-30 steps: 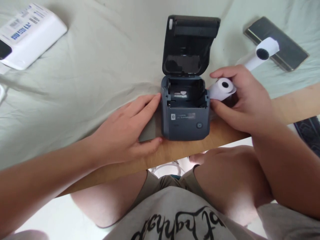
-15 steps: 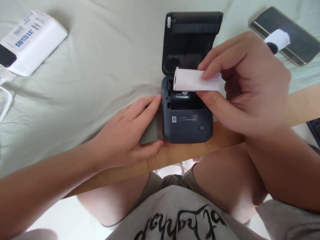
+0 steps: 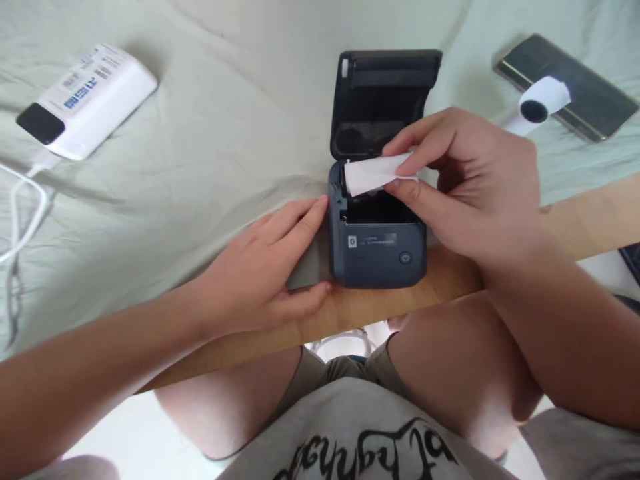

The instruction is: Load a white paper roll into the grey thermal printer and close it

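Observation:
A dark blue label printer [image 3: 379,257] stands near the table's front edge, its black lid [image 3: 383,100] raised. A white paper roll [image 3: 373,175] is pinched between the thumb and fingers of my right hand [image 3: 470,180]. The roll is tilted, and its left end is at the top of the printer's open compartment. My left hand [image 3: 265,260] rests at the printer's left side, fingers apart, fingertips against the casing; it holds nothing. The curled fingers of my right hand partly hide the right end of the roll.
At the upper left lies a white power bank [image 3: 107,107] with a white cable [image 3: 43,200] plugged in. A dark phone [image 3: 590,90] lies at the upper right, with a white object with a black round end [image 3: 534,111] beside and partly over it. A green cloth [image 3: 240,120] covers the wooden table [image 3: 595,217].
My right hand has moved slightly down and left with the roll, which has tilted and come closer to the compartment. My left hand stays beside the printer. The whole view has shifted a little.

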Motion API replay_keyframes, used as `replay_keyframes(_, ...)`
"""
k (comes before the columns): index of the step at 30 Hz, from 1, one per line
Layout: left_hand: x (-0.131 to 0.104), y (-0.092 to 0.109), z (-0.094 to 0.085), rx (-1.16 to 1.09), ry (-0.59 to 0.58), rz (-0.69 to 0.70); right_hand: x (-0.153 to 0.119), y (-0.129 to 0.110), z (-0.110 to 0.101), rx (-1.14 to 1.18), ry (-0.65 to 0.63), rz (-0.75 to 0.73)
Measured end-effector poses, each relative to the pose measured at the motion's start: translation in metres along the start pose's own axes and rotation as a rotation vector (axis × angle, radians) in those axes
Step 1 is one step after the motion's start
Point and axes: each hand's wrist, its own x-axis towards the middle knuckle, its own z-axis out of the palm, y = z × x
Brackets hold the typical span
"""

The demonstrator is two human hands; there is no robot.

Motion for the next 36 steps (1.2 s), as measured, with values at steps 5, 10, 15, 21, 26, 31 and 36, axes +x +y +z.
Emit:
replay_keyframes(5, -0.001, -0.004, 0.001, -0.038, 0.026, 0.036, -0.001, 0.003, 0.002, 0.059, 0.046, -0.003)
replay_keyframes(10, -0.001, -0.003, 0.002, 0.015, 0.034, 0.042, -0.004, 0.009, 0.004, 0.08, 0.043, 0.0)
replay_keyframes(15, -0.001, -0.005, 0.004, 0.005, 0.046, 0.048, -0.006, 0.009, 0.006, 0.085, 0.034, 0.036)
replay_keyframes(21, 0.001, -0.002, 0.003, -0.013, 0.048, 0.034, -0.004, -0.004, -0.005, 0.077, -0.041, -0.095)
replay_keyframes(26, 0.003, 0.001, -0.003, -0.077, 0.06, 0.079, -0.009, -0.015, -0.017, 0.018, -0.24, -0.205)
replay_keyframes(31, 0.004, -0.001, -0.008, -0.042, -0.013, 0.14, -0.017, -0.025, -0.014, -0.031, -0.111, -0.145)
replay_keyframes(36, 0.003, 0.001, -0.009, -0.024, -0.048, 0.129, -0.021, -0.009, -0.017, -0.084, 0.084, 0.1)
